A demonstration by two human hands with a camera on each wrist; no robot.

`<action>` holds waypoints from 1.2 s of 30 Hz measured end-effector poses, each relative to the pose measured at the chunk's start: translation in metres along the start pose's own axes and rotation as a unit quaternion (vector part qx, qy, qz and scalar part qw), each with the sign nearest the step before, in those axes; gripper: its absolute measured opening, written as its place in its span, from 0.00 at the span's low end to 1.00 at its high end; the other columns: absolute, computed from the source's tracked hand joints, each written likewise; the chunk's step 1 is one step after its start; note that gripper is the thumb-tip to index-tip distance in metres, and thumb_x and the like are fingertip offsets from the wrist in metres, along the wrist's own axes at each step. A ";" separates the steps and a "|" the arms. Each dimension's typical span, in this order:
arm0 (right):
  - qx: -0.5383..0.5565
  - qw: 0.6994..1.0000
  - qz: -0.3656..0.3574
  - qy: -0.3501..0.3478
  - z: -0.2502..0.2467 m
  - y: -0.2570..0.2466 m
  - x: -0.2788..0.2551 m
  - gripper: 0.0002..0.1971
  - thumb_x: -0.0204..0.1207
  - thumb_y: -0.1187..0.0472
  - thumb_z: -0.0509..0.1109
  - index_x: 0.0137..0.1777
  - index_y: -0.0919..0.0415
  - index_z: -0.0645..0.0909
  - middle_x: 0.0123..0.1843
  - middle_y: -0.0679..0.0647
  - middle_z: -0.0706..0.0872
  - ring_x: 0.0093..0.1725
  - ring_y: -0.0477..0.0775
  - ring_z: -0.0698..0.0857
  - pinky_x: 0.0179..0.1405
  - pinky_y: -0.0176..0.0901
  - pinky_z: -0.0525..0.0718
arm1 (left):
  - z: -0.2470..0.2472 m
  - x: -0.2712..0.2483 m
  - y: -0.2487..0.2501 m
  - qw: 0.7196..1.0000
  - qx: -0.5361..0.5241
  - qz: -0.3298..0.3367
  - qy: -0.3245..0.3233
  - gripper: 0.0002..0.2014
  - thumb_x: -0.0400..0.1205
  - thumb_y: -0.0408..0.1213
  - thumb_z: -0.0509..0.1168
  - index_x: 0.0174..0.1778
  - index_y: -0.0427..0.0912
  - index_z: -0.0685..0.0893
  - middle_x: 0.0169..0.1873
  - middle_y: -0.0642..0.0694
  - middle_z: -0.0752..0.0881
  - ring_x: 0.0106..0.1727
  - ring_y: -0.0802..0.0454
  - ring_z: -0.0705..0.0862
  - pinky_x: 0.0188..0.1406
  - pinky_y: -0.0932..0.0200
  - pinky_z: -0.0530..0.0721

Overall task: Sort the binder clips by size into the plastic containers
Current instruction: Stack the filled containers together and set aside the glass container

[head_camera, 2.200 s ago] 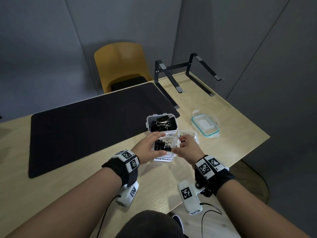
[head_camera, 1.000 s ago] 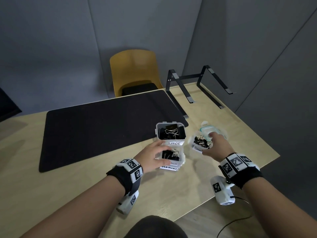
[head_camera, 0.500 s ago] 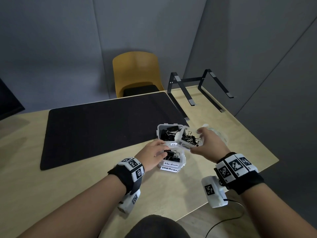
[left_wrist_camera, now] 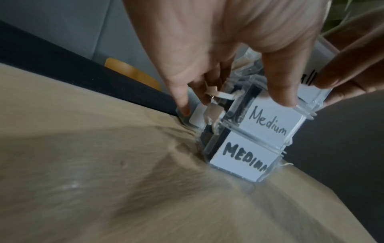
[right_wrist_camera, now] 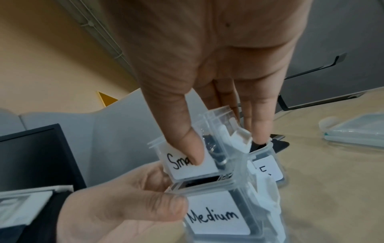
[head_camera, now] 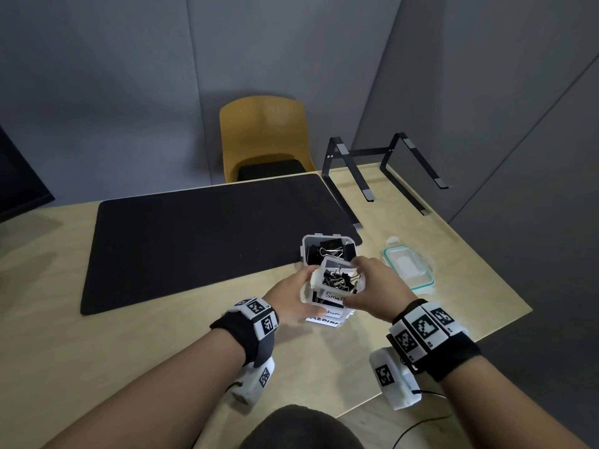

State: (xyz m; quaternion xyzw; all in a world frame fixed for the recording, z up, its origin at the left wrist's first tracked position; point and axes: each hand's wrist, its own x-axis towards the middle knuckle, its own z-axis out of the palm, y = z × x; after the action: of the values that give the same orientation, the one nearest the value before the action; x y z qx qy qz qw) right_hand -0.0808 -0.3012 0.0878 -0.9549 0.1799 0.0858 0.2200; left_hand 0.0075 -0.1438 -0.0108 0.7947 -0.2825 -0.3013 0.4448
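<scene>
My right hand [head_camera: 354, 280] grips the clear "Small" container [head_camera: 335, 278], full of little black binder clips, thumb on its label [right_wrist_camera: 187, 164]. It hangs tilted just above the open "Medium" container [head_camera: 327, 315]. My left hand [head_camera: 304, 288] holds that medium container by its sides, thumb at its front rim [left_wrist_camera: 284, 95]. Two "Medium" labels [left_wrist_camera: 268, 121] show one above the other. Right behind stands the "Large" container [head_camera: 327, 251], open, with big black clips inside.
A teal-rimmed lid [head_camera: 408, 267] lies on the wooden table [head_camera: 162, 335] to the right. A black desk mat [head_camera: 201, 234] covers the middle. A black laptop stand [head_camera: 382, 170] and a yellow chair [head_camera: 262, 134] are at the back. The table's right edge is close.
My right hand has lifted the small container off the table on the right and carried it left, over the medium container. The left hand has stayed on the medium container.
</scene>
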 end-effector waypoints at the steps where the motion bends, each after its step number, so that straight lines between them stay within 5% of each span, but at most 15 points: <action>1: -0.005 1.000 -0.005 0.001 0.002 -0.001 0.000 0.34 0.65 0.54 0.76 0.71 0.55 0.70 0.63 0.53 0.77 0.59 0.52 0.78 0.51 0.37 0.72 | 0.000 0.000 0.001 1.000 0.000 -0.004 0.003 0.39 0.69 0.43 0.77 0.74 0.56 0.66 0.63 0.59 0.81 0.65 0.58 0.79 0.65 0.60 0.75; 14: -0.027 0.999 -0.024 -0.007 0.001 0.001 0.000 0.36 0.66 0.53 0.76 0.74 0.53 0.68 0.65 0.51 0.77 0.61 0.51 0.78 0.52 0.36 0.73 | -0.002 0.000 0.000 0.997 -0.081 -0.004 0.001 0.38 0.67 0.38 0.80 0.72 0.53 0.72 0.58 0.56 0.85 0.60 0.58 0.83 0.61 0.54 0.83; 20: 0.016 0.999 0.008 0.036 -0.003 0.009 0.007 0.33 0.64 0.55 0.77 0.70 0.55 0.70 0.59 0.52 0.78 0.55 0.51 0.77 0.49 0.37 0.71 | -0.002 0.000 0.001 0.999 -0.029 0.013 -0.001 0.41 0.68 0.39 0.78 0.73 0.60 0.64 0.64 0.58 0.79 0.67 0.60 0.77 0.65 0.55 0.80; 24: 0.023 0.998 0.026 0.053 -0.007 0.018 0.009 0.34 0.64 0.55 0.78 0.70 0.55 0.70 0.63 0.53 0.78 0.59 0.52 0.78 0.51 0.38 0.72 | -0.002 -0.002 0.003 0.997 -0.059 0.033 0.046 0.30 0.73 0.40 0.74 0.67 0.58 0.68 0.63 0.57 0.78 0.66 0.60 0.76 0.65 0.57 0.74; 30: 0.027 0.997 0.043 0.062 -0.014 0.026 0.007 0.34 0.64 0.55 0.77 0.71 0.56 0.70 0.64 0.54 0.78 0.62 0.52 0.77 0.52 0.37 0.71 | -0.008 0.004 0.008 0.981 0.130 0.118 0.077 0.08 0.78 0.38 0.67 0.53 0.49 0.82 0.58 0.61 0.72 0.62 0.57 0.76 0.63 0.57 0.75; 36: 0.031 0.996 0.052 0.062 -0.014 0.030 0.001 0.35 0.65 0.55 0.77 0.72 0.56 0.69 0.65 0.53 0.78 0.64 0.52 0.77 0.52 0.36 0.70 | -0.011 0.016 0.015 0.973 0.207 0.093 0.044 0.10 0.78 0.41 0.67 0.55 0.49 0.86 0.68 0.54 0.72 0.69 0.51 0.71 0.68 0.59 0.69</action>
State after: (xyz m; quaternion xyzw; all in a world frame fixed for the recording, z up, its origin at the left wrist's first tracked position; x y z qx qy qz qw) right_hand -0.0902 -0.3329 0.0888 -0.9407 0.2449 0.0320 0.2328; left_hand 0.0234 -0.1562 0.0028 0.8523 -0.3913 -0.1584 0.3090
